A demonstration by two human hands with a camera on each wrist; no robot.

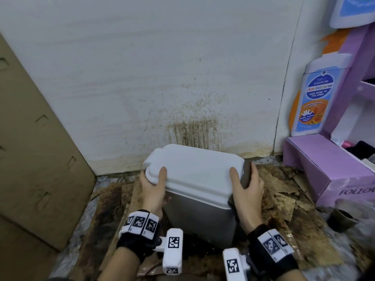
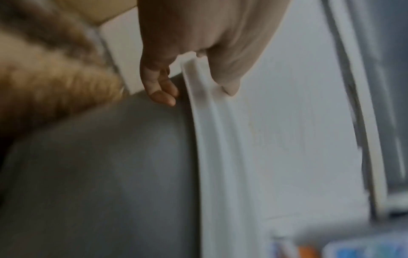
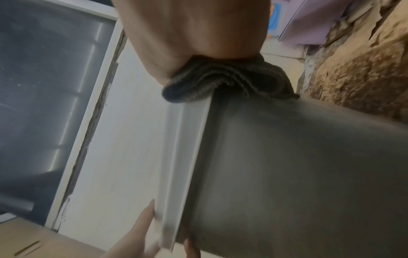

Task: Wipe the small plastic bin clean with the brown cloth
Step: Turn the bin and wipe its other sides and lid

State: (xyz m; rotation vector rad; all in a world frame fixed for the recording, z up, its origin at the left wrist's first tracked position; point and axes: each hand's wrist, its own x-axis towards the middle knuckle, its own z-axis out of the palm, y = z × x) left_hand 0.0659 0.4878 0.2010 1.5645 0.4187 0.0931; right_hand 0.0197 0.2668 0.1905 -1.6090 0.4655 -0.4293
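The small bin [image 1: 199, 218] has a grey body and a white lid [image 1: 194, 169]. It stands on stained cardboard by the wall. My left hand [image 1: 153, 184] grips the lid's left end, thumb on top, fingers under the rim. My right hand [image 1: 246, 186] grips the right end with the dark brown cloth [image 1: 246, 174] pressed between palm and bin. In the right wrist view the bunched cloth [image 3: 229, 82] sits at the lid's corner over the grey body [image 3: 298, 174]. The left wrist view shows fingertips [image 2: 163, 90] on the grey wall [image 2: 99, 174] under the rim.
A tall cardboard box [image 1: 34, 151] stands on the left. A purple box [image 1: 332, 169] and a purple display stand with a bottle cut-out [image 1: 316, 98] fill the right. A dark cup [image 1: 341, 220] sits on the floor at right. The white wall [image 1: 162, 78] is stained behind the bin.
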